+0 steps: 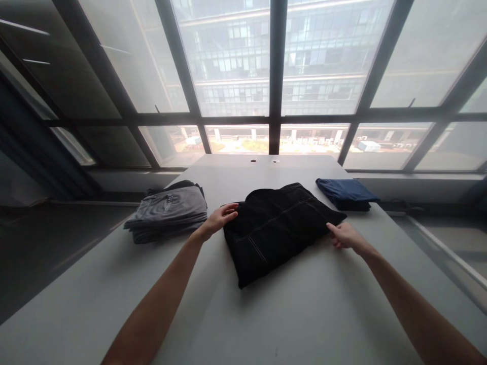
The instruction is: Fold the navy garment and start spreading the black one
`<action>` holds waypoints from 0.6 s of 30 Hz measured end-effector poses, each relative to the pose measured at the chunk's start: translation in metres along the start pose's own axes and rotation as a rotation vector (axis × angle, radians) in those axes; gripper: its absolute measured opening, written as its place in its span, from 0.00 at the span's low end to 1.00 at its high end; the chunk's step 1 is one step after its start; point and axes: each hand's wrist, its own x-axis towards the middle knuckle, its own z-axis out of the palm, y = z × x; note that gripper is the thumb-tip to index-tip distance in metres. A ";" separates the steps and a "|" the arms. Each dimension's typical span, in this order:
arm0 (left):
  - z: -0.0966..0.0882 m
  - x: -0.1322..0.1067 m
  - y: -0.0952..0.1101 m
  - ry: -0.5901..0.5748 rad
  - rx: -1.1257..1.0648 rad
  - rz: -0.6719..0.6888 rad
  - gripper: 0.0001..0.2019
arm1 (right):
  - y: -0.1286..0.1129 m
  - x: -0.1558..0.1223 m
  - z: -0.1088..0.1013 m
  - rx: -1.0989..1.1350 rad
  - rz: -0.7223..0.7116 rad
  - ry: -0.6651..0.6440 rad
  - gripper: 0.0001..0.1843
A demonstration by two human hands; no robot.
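A black folded garment (279,228) with pale double stitching lies at a slant across the middle of the white table. Which kind of garment it is, I cannot tell from its folds. At its left edge, my left hand (218,220) touches the cloth with outstretched fingers, slightly apart. My right hand (344,235) pinches the garment's right corner between thumb and curled fingers.
A stack of folded grey and dark clothes (169,210) lies on the left of the white table (304,314). Folded navy clothing (346,191) rests near the right edge. Large windows (236,61) stand beyond the far end, with a dark curtain (34,137) at left.
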 end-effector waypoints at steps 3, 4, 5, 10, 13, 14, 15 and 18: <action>0.011 0.018 -0.032 0.266 0.227 -0.112 0.39 | -0.004 -0.011 0.004 -0.194 -0.124 0.086 0.17; 0.016 0.022 -0.041 0.284 0.297 -0.125 0.38 | -0.008 -0.017 0.009 -0.270 -0.219 0.139 0.15; 0.020 0.027 -0.047 0.294 0.360 -0.113 0.36 | -0.012 -0.025 0.016 -0.350 -0.328 0.197 0.14; 0.036 0.034 -0.057 0.206 0.648 0.087 0.30 | -0.029 -0.074 0.069 -0.462 -0.624 0.229 0.22; 0.044 0.028 -0.058 0.150 0.768 0.081 0.30 | -0.029 -0.105 0.101 -0.447 -0.708 0.115 0.26; 0.046 0.025 -0.058 0.149 0.791 0.069 0.30 | -0.028 -0.113 0.110 -0.462 -0.737 0.105 0.27; 0.048 0.021 -0.058 0.150 0.807 0.059 0.30 | -0.027 -0.120 0.117 -0.487 -0.757 0.109 0.28; 0.056 0.006 -0.055 0.166 0.832 0.028 0.30 | -0.022 -0.128 0.130 -0.571 -0.747 0.131 0.31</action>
